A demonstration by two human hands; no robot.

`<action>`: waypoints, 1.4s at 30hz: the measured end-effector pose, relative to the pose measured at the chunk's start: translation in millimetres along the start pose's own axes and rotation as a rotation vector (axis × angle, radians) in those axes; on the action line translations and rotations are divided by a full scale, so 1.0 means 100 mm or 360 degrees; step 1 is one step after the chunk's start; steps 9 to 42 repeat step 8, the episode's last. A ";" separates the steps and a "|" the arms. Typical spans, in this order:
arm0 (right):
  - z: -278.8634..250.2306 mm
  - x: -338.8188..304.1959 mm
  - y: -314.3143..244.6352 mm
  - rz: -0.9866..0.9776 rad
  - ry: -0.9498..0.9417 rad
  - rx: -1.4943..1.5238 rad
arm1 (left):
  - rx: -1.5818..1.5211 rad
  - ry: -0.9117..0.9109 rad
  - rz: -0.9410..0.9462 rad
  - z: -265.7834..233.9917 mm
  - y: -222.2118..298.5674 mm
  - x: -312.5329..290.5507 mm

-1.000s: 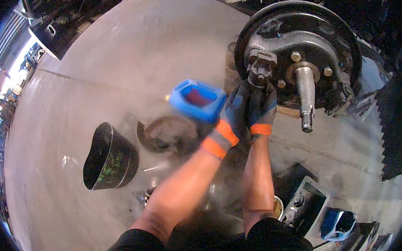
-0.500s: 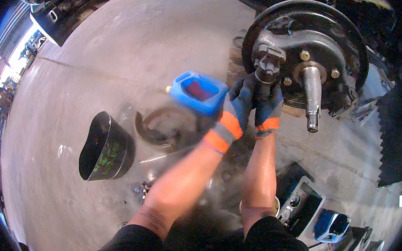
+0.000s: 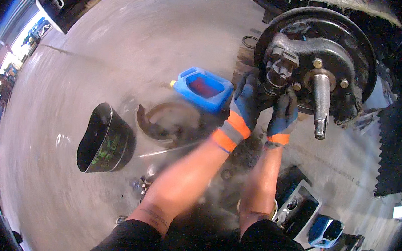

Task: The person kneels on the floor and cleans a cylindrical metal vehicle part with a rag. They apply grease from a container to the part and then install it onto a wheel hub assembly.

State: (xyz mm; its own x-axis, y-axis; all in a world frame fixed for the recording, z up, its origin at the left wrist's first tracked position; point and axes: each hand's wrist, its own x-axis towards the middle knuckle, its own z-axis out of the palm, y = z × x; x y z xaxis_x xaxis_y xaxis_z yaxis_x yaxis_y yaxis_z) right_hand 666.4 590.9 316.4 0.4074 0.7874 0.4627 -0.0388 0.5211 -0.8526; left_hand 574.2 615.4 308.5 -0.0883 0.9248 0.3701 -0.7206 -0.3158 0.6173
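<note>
Both my hands wear dark gloves with blue backs and orange-and-grey cuffs. They are raised to a dark cylindrical part (image 3: 277,76) at the lower left of a round black brake backing plate (image 3: 331,23). My left hand (image 3: 246,100) has its fingers curled against the left underside of that part. From the lower right, my right hand (image 3: 283,114) has its fingers bent up to its ribbed lower end. The fingertips are partly hidden in shadow. A bare metal spindle (image 3: 322,99) juts from the plate to the right of my hands, with bolts around its base.
Left of my hands lies a blue cut-open jug (image 3: 221,103) with reddish contents. Below it are a curved rusty brake shoe (image 3: 140,118) and a black bucket (image 3: 125,143). A grey metal tray (image 3: 316,206) and a blue container (image 3: 313,234) stand at lower right.
The view has shifted, so the plate sits farther right and slightly lower. My hands are a little farther apart, showing more of the part's ribbed lower end.
</note>
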 end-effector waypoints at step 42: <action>0.19 -0.05 -0.16 -0.0486 0.0199 -0.0730 | 0.0149 -0.0064 0.0284 0.01 -0.13 0.04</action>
